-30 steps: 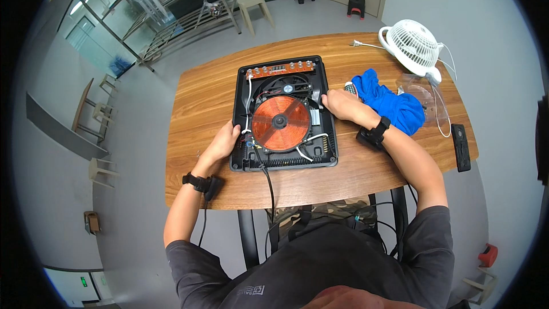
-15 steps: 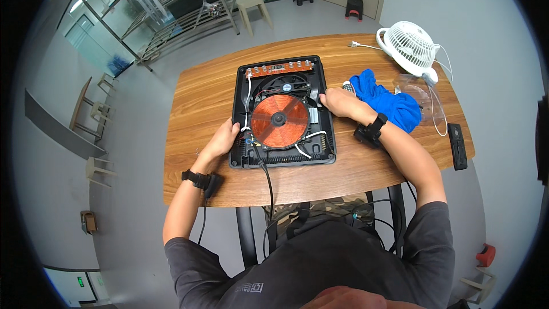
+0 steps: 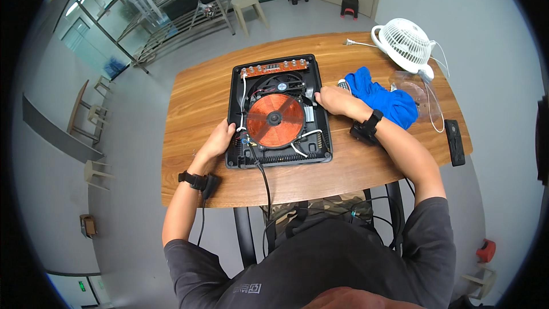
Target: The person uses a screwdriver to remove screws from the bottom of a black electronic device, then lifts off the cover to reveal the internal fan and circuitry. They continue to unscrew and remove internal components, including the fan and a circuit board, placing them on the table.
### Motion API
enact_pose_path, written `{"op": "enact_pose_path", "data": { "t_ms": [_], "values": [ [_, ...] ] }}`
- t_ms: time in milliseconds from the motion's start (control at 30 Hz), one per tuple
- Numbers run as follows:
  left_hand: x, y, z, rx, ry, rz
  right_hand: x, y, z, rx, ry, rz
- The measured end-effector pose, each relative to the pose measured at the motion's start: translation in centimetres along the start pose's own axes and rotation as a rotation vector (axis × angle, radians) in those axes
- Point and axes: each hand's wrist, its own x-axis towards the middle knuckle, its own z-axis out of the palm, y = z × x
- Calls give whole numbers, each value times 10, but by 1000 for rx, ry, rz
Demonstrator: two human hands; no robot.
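Note:
An opened induction cooker (image 3: 231, 97) lies flat on the wooden table in front of me, its black housing without a top plate. Inside sit a round copper coil (image 3: 287, 129), a black cooling fan (image 3: 282, 87) partly beneath it, and an orange circuit board (image 3: 274, 68) along the far edge. My left hand (image 3: 218, 139) is closed on the housing's left rim, thumb on top. At the right rim, my right hand (image 3: 338, 101) grips the housing with bent fingers; its fingertips are partly hidden. A black power cord (image 3: 266, 186) runs from the near side over the table edge.
Right of the cooker are a crumpled blue cloth (image 3: 394, 105), a partly covered remote control (image 3: 343, 84), a clear plastic bag (image 3: 422, 88) and a white fan (image 3: 406, 43) with its cable. A black elongated object (image 3: 454, 143) lies at the table's right edge.
The whole view has shifted slightly to the left. Both hands stay on the housing's rims, and the cooker shows no clear movement on the table.

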Motion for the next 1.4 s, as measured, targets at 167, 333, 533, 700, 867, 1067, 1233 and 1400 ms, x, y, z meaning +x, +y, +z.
{"op": "enact_pose_path", "data": {
  "t_ms": [167,333,533,700,867,1067,1233,1400],
  "values": [
    [2,-4,0,24,10,0,3,1,0,-7,14,1],
    [2,-5,6,-13,76,74,1,8,-34,-4,23,91],
    [-6,15,2,-9,37,22,-15,38,-66,-252,-16,231],
    [-4,14,3,4,55,34,-1,53,-43,-261,-74,193],
    [-4,16,-2,64,14,-26,12,43,-31,-177,-74,207],
    [-3,9,2,5,44,33,17,43,-32,-130,11,169],
    [5,-4,4,93,62,45,6,44,-98,-76,257,101],
    [9,8,-17,422,5,-46,-23,-16,-157,142,579,-195]
  ]
}}
